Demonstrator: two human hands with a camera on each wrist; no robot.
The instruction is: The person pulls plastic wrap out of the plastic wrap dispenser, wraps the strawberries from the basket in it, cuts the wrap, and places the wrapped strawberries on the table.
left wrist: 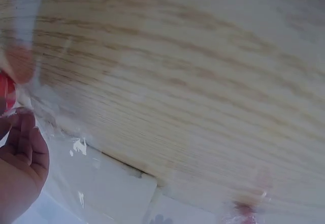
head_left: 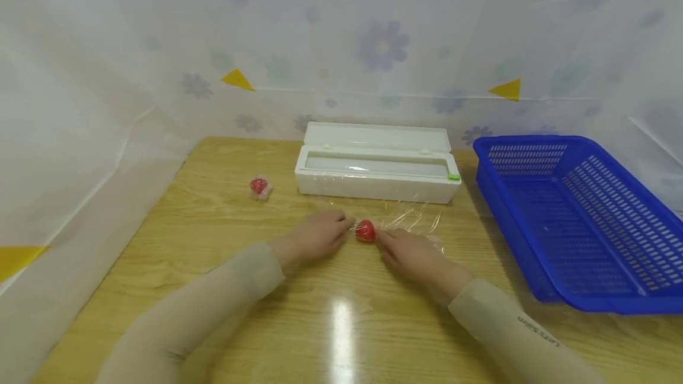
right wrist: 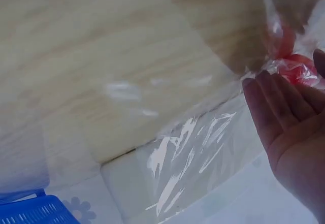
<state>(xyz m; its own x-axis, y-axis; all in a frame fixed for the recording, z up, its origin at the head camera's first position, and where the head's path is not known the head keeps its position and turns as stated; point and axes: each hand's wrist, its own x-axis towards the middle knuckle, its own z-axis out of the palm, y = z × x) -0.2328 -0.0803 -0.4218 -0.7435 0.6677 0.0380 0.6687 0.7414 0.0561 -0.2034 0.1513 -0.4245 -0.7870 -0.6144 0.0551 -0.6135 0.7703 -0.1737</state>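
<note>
A red strawberry (head_left: 365, 231) lies on a loose sheet of cling film (head_left: 411, 221) in the middle of the wooden table (head_left: 213, 236). My left hand (head_left: 344, 225) comes at it from the left, its curled fingers (left wrist: 23, 132) pinching the film beside the strawberry (left wrist: 5, 92). From the right, my right hand (head_left: 385, 239) has straight fingers (right wrist: 269, 97) resting against the film-covered strawberry (right wrist: 297, 67). Crinkled cling film (right wrist: 193, 153) spreads out in front of that palm.
A white cling-film dispenser box (head_left: 376, 173) stands open behind the hands. A second strawberry wrapped in film (head_left: 259, 187) lies at the left. A blue plastic basket (head_left: 525, 140) fills the right side. Flowered sheeting walls in the table.
</note>
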